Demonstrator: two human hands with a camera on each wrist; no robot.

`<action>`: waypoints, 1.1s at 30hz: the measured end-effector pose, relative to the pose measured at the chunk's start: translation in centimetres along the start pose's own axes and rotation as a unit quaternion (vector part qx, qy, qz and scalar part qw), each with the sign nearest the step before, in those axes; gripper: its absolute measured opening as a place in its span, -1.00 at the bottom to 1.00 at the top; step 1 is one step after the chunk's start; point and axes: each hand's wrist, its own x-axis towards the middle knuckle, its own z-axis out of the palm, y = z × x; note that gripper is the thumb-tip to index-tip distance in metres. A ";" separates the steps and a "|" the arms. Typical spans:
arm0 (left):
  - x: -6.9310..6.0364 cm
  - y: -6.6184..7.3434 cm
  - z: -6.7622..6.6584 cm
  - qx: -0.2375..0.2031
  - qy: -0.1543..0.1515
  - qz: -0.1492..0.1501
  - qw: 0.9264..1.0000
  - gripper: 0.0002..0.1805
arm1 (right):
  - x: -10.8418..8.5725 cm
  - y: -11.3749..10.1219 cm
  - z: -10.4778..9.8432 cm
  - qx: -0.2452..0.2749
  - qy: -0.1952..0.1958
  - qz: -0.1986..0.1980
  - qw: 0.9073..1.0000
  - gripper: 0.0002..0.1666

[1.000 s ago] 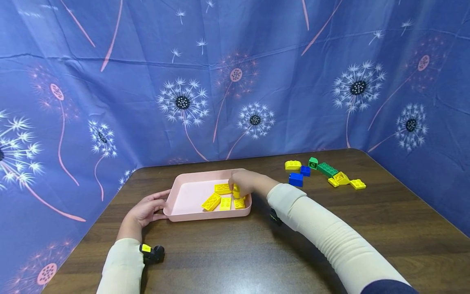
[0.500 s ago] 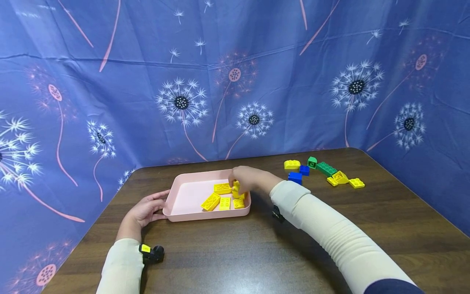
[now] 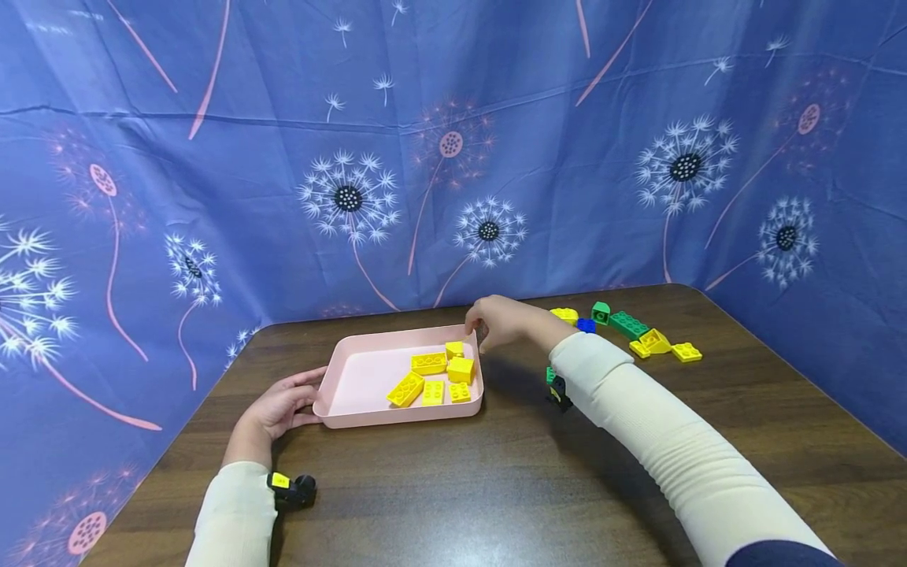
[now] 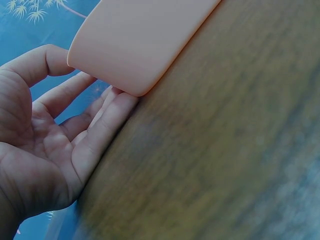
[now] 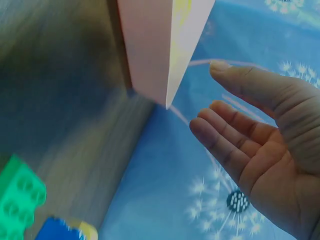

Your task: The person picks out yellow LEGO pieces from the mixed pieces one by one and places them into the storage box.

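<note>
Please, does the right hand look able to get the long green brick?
Probably yes: the right hand holds nothing, and the long green brick lies uncovered, on that hand's side of the tray.

Readable text: none
Yellow sticker (image 3: 281, 479): on left wrist camera (image 3: 305, 491), in front of pink tray (image 3: 397, 420); marks too small

right hand (image 3: 500, 321) hovers, fingers (image 5: 227, 150) relaxed
</note>
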 end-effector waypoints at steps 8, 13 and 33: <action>0.0 0.0 -0.2 0.010 -0.001 0.001 1.000 -0.24 | -2.2 2.1 -1.6 0.001 0.022 0.034 0.999 -0.67; 0.0 0.0 -0.2 0.010 -0.003 0.001 1.000 -0.24 | -3.0 3.8 -2.5 0.011 0.028 0.057 0.998 -0.67; 0.0 0.1 0.0 0.008 0.003 -0.001 1.000 -0.26 | -4.4 11.3 -0.5 -0.010 0.078 0.229 0.970 -0.61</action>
